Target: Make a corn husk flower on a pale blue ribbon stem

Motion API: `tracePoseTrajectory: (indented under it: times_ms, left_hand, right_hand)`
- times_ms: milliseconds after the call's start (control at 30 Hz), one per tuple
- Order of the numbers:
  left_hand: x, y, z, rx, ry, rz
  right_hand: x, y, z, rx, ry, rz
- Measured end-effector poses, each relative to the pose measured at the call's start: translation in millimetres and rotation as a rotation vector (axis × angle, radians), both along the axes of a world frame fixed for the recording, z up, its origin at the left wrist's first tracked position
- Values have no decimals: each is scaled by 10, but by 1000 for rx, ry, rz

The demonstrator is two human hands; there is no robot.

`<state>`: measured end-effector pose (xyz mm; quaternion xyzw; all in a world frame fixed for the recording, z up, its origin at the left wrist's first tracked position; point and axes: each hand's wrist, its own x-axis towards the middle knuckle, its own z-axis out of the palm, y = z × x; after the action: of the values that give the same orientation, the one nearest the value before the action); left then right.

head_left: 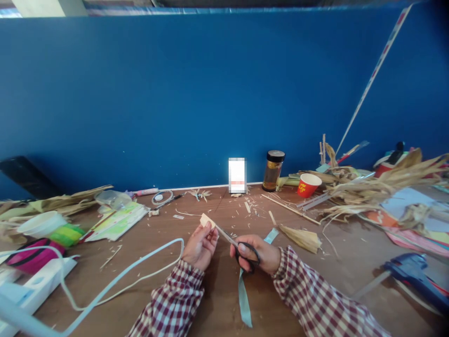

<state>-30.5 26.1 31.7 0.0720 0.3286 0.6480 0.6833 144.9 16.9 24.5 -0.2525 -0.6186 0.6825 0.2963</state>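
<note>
Checked sleeves [308,290] nearest, left grip [200,246] pinches the pale piece [207,220] over the bench [220,304], right grip [265,251] holds scissors [227,237], blades at the piece's edge; clean snip probably wants the pinch set back from the blades and the piece taut.

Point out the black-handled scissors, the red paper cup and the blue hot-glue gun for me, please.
Black-handled scissors [228,237], head view: on the blades.
Red paper cup [307,188], head view: on the outer wall.
Blue hot-glue gun [409,269], head view: on the body.
</note>
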Motion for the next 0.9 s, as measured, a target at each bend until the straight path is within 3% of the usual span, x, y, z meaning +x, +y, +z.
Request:
tracePoseTrajectory:
  times_ms: [133, 333, 500, 667, 900]
  left_hand:
    - [-33, 14, -3, -14, 28, 60]
    - [-4, 4, -48, 26, 159, 10]
    - [76, -53, -53, 82, 279, -88]
    - [119, -94, -56, 100, 337, -147]
    - [126, -87, -71, 99, 352, -171]
  right_hand:
    - [126, 63, 109, 43, -20, -178]
    - [332, 233, -12, 427, -692, -579]
    - [318, 218, -74, 614, -872, -646]
    - [322, 248, -41, 552, -940, -519]
    - [420, 294, -77, 357, -767, -221]
